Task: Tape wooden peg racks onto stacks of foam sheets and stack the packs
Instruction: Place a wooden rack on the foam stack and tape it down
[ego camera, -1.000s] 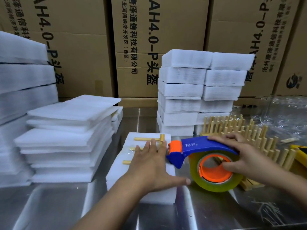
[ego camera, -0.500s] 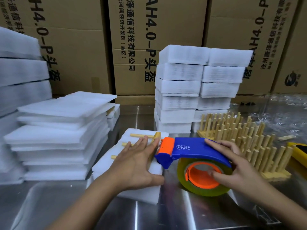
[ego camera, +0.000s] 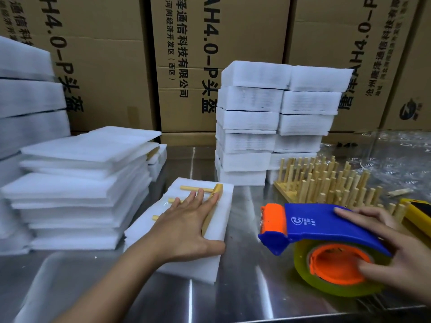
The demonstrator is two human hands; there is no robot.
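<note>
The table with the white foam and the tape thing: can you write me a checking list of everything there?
Surface: shiny metal table, bare in front.
Job's things: one peg rack lies flat on a foam stack. The tape dispenser is to its right, not touching it. More peg racks stand pegs-up behind. A tower of foam packs is at the back, and loose foam sheets are piled on the left.
Clutter: yellow object at the right edge, partly cut off; clear plastic wrap behind the racks.
Hands: left hand is flat, fingers straight, pressing the rack; right hand grips the tape dispenser.
Cables: nothing seen.
Surroundings: printed cardboard boxes behind the table.
</note>
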